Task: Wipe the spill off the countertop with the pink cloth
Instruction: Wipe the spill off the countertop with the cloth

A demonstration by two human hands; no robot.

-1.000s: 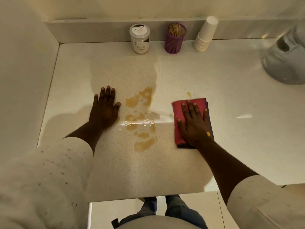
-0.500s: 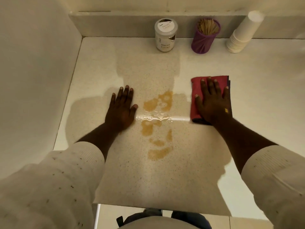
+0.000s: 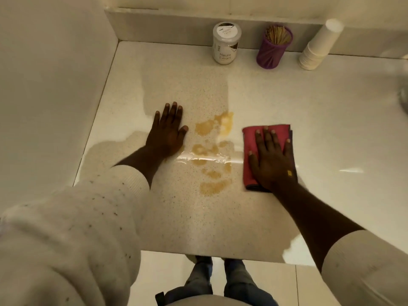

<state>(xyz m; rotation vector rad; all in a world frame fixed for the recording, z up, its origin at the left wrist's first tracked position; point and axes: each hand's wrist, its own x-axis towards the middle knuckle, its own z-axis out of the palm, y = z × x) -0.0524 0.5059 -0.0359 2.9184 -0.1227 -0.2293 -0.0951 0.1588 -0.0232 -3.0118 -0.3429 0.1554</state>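
Pink cloth [image 3: 268, 138] lay folded flat on the pale speckled surface [image 3: 331, 129], just right of the spill [image 3: 213, 155]. Right hand [image 3: 272, 161] pressed palm-down on top of it, fingers [image 3: 268, 138] spread and extended, not curled around the fabric; cloth edges showed past the fingertips and along the thumb side. A darker layer showed at the cloth's near and right edges.

Spill was a scatter of amber-brown patches and puddles between the two hands, with a glossy wet streak across its middle reaching toward the cloth's left edge. Cloth did not cover the patches.

Left hand [image 3: 169, 133] lay flat on the surface to the left of the spill, fingers straight and together, holding nothing.

Against the back wall stood a white jar [image 3: 226, 46] labelled "Masala Extract", a purple holder [image 3: 273, 49] of wooden sticks, and a leaning stack of white paper cups [image 3: 318, 48], all well apart from the spill.
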